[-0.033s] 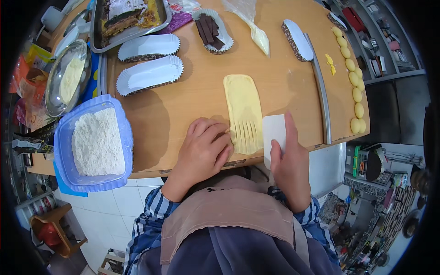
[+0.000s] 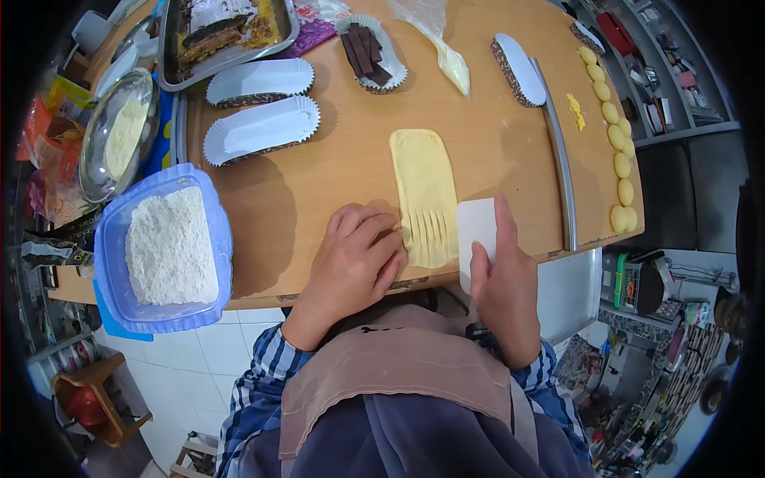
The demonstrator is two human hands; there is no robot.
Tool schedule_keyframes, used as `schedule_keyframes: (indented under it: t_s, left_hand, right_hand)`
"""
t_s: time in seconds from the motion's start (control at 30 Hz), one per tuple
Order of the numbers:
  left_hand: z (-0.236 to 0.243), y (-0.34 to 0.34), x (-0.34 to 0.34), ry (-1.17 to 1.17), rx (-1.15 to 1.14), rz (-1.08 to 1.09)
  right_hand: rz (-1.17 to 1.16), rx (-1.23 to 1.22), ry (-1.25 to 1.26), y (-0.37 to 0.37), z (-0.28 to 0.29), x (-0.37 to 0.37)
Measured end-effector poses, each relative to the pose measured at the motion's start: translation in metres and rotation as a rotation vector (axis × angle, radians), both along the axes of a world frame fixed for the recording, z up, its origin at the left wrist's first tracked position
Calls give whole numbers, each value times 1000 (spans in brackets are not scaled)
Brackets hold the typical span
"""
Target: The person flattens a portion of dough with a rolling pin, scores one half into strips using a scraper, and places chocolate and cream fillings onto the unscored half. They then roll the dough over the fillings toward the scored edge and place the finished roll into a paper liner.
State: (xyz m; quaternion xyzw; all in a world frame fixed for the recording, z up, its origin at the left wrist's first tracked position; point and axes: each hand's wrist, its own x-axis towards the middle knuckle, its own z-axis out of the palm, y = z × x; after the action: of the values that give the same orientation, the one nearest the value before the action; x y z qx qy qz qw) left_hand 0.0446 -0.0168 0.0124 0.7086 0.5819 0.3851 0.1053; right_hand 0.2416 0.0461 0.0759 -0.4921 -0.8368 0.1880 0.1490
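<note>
A flattened strip of pale yellow dough (image 2: 422, 171) lies on the wooden table (image 2: 502, 143), its near half slit into several narrow bands. At its left, my left hand (image 2: 351, 259) rests with fingers curled together, fingertips beside or touching the dough's edge; what is under them is hidden. My right hand (image 2: 506, 287) is closed on a white flat scraper (image 2: 474, 219), thumb on its face and index finger along its right side, just right of the slit bands.
Left: flour tub (image 2: 171, 247), steel bowl (image 2: 127, 131), paper moulds (image 2: 259, 127), baking pan (image 2: 223, 64). Top: chocolate bars in a mould (image 2: 366, 52), piping bag (image 2: 450, 68). Right: another mould (image 2: 518, 72), metal bar (image 2: 558, 159), row of dough balls (image 2: 621, 191) along the table's edge.
</note>
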Motion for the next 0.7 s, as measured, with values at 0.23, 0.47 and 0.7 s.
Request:
schedule_keyframes:
  t_s: [0.23, 0.47, 0.7]
  left_hand:
    - [-1, -1, 0, 1, -8, 12]
    - [2, 1, 0, 5, -16, 9]
    - [1, -1, 0, -14, -20, 18]
  right_hand:
    - [36, -18, -31, 2, -3, -5]
    - [54, -7, -193, 3, -1, -12]
    - [40, 0, -167, 0, -7, -10]
